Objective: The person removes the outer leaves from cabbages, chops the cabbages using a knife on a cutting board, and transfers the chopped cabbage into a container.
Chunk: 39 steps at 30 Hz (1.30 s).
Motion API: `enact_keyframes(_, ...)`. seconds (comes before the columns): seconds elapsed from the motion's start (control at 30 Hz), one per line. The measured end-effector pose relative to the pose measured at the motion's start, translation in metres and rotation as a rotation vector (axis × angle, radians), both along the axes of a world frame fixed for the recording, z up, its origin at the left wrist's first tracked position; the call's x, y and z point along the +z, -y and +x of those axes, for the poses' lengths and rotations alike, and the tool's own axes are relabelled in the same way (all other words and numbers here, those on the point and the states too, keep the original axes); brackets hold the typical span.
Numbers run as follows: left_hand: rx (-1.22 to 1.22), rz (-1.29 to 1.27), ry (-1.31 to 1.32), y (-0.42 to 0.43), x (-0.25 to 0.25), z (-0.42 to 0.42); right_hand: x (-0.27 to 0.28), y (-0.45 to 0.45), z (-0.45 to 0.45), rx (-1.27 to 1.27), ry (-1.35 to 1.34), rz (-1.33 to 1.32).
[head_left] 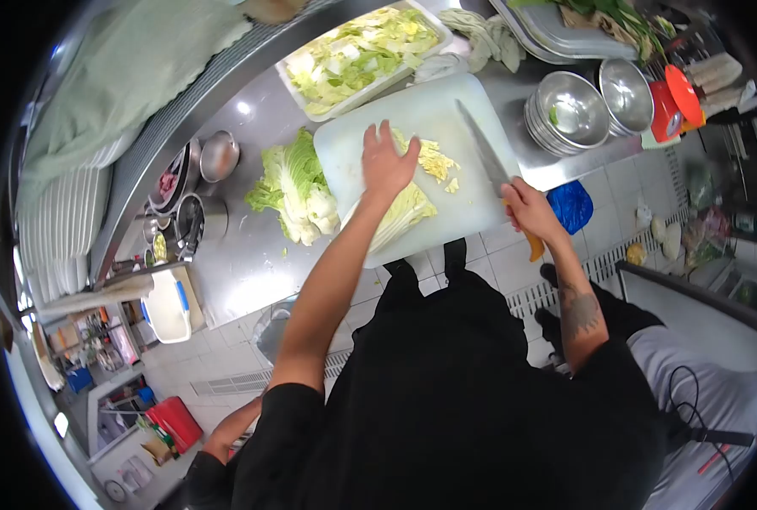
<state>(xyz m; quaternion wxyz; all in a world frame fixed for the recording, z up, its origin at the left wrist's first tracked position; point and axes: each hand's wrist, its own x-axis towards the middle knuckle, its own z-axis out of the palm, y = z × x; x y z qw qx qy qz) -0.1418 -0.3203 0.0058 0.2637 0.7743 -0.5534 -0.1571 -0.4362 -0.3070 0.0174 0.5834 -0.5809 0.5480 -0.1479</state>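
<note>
My right hand (527, 206) grips a kitchen knife (483, 144) by its yellow handle, the long blade pointing away over the right side of a white cutting board (463, 208). Over the board's left part is my left hand (388, 163), its fingers spread and nothing in them. Just below it lies a piece of Chinese cabbage (402, 214), partly hidden by my forearm. Small pale yellow cabbage bits (434, 161) are scattered mid-board. Left of the board, on the steel counter, sit leafy Chinese cabbage pieces (298, 191).
A white tray (317, 112) of cut cabbage stands behind the board. Stacked steel bowls (572, 110) are at right, beside a red container (666, 110). Metal pots (202, 219) and a steel bowl (220, 155) stand at left. Other people are close by on both sides.
</note>
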Motion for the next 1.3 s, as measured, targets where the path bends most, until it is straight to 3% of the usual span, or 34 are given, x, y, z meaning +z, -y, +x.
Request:
enact_keyframes(0.13,0.313,0.345,-0.032,0.045,-0.039,-0.046,-0.011,-0.018,-0.014,-0.169,-0.144,-0.192)
enact_keyframes(0.27,0.192,0.356,-0.004,0.030,-0.035,-0.103,-0.001,-0.023,-0.002,-0.239,-0.124,-0.107)
enact_keyframes(0.33,0.151,0.111,0.099,0.003,-0.052,-0.120,-0.006,-0.024,0.010,-0.249,-0.112,-0.084)
enact_keyframes(0.47,0.079,-0.114,-0.037,-0.023,-0.058,-0.123,-0.007,-0.038,0.049,-0.033,-0.208,-0.181)
enact_keyframes(0.5,0.112,-0.134,-0.068,-0.018,-0.056,-0.124,-0.052,-0.039,0.049,0.034,-0.232,-0.411)
enact_keyframes(0.57,0.162,-0.263,-0.196,-0.010,-0.064,-0.119,-0.044,-0.042,0.065,0.032,-0.160,-0.355)
enact_keyframes(0.67,0.224,-0.365,-0.282,-0.009,-0.072,-0.118,-0.014,-0.041,0.073,0.022,0.031,-0.034)
enact_keyframes(0.8,0.258,-0.553,-0.577,-0.009,-0.050,-0.113,0.002,-0.043,0.077,0.070,-0.104,-0.117)
enact_keyframes(0.83,0.309,-0.626,-0.684,-0.009,-0.034,-0.104,0.011,-0.047,0.086,0.105,-0.114,-0.201)
enact_keyframes(0.9,0.272,-0.728,-0.532,-0.032,0.014,-0.055,0.062,-0.063,0.127,0.164,-0.124,-0.283)
enact_keyframes(1.0,0.520,-0.814,-0.405,-0.085,0.050,0.033,0.090,-0.082,0.202,0.485,-0.148,-0.475)
enact_keyframes(1.1,0.896,-0.978,-0.484,-0.167,0.050,0.132,0.115,-0.120,0.294,0.940,-0.023,-0.628)
enact_keyframes(1.13,1.060,-0.705,-0.245,-0.219,0.064,0.159,0.116,-0.135,0.321,1.091,0.019,-0.579)
enact_keyframes(1.17,1.285,-0.850,-0.188,-0.252,0.026,0.197,0.117,-0.151,0.345,1.220,0.050,-0.522)
enact_keyframes(1.2,1.400,-0.695,0.207,-0.302,0.019,0.227,0.128,-0.169,0.365,1.352,0.045,-0.466)
enact_keyframes(1.23,1.460,-0.581,0.384,-0.352,0.001,0.266,0.113,-0.182,0.378,1.455,0.055,-0.456)
enact_keyframes(1.27,1.397,-0.285,0.633,-0.414,-0.030,0.295,0.113,-0.192,0.386,1.519,0.103,-0.521)
enact_keyframes(1.3,1.248,0.247,1.107,-0.484,-0.072,0.322,0.111,-0.197,0.392,1.558,0.055,-0.516)
